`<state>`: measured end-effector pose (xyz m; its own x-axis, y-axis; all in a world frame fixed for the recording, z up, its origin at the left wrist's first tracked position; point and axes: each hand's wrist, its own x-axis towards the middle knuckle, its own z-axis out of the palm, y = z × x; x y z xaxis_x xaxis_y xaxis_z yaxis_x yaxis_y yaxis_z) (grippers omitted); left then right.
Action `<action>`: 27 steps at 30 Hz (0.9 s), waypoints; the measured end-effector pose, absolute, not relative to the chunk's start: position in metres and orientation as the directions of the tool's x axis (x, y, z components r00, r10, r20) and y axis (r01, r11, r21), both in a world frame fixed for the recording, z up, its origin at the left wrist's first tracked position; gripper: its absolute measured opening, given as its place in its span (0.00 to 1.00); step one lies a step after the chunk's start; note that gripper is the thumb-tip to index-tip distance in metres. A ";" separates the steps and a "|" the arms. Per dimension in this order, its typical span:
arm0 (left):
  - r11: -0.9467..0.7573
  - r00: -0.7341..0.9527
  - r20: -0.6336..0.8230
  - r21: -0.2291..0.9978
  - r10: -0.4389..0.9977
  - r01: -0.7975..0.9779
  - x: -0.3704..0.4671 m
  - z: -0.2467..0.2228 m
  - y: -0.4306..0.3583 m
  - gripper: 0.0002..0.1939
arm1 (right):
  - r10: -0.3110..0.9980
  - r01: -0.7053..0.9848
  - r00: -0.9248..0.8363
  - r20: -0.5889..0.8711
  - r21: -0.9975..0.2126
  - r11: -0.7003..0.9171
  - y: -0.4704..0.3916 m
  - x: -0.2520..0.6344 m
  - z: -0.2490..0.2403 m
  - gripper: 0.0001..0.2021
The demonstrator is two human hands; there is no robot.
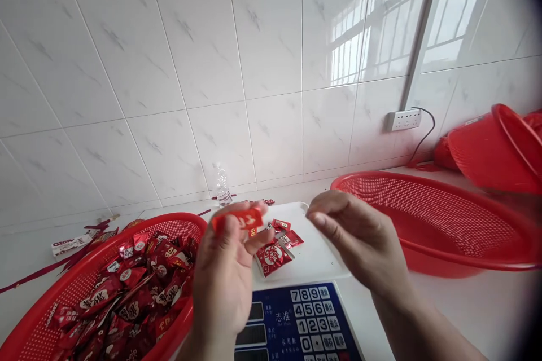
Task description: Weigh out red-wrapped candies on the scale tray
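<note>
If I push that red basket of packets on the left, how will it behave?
The red basket is probably fairly heavy, holding so many packets. Their loose, glossy pile could shift and slide. The basket itself might flex slightly, being perforated and plastic-looking.

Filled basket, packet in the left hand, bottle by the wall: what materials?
Filled basket: likely moulded plastic, slight sheen; perforated red wall. Packet: perhaps plastic film, red with pale print; blur leaves its finish unclear. Bottle: probably clear plastic, glossy; see-through with bright highlights.
</note>
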<state>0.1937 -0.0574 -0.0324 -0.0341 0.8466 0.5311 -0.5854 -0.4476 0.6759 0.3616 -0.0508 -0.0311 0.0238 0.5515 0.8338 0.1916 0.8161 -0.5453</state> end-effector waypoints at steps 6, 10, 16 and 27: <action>-0.230 -0.130 0.213 0.559 0.968 -0.797 0.179 -0.016 -0.053 0.10 | 0.851 0.714 -0.284 0.442 -0.494 0.495 -0.020 0.375 -0.056 0.12; -0.159 -0.108 0.129 0.517 0.986 -0.841 0.177 -0.012 -0.054 0.12 | 0.852 0.794 -0.497 0.166 -0.311 0.523 -0.008 0.367 -0.084 0.22; -0.159 -0.088 0.166 0.484 0.982 -0.861 0.169 -0.009 -0.058 0.12 | 0.904 0.884 -0.384 0.185 -0.209 0.418 -0.010 0.370 -0.099 0.17; -0.132 -0.073 0.158 0.412 0.985 -0.901 0.163 -0.002 -0.066 0.12 | 0.949 0.998 0.050 0.312 -0.061 -0.033 -0.009 0.467 -0.067 0.20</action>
<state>0.1629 -0.0657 -0.0020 -0.0726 0.9848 0.1578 -0.9014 -0.1325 0.4122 0.4665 -0.0087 -0.0674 0.0501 0.9487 0.3123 0.9976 -0.0326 -0.0610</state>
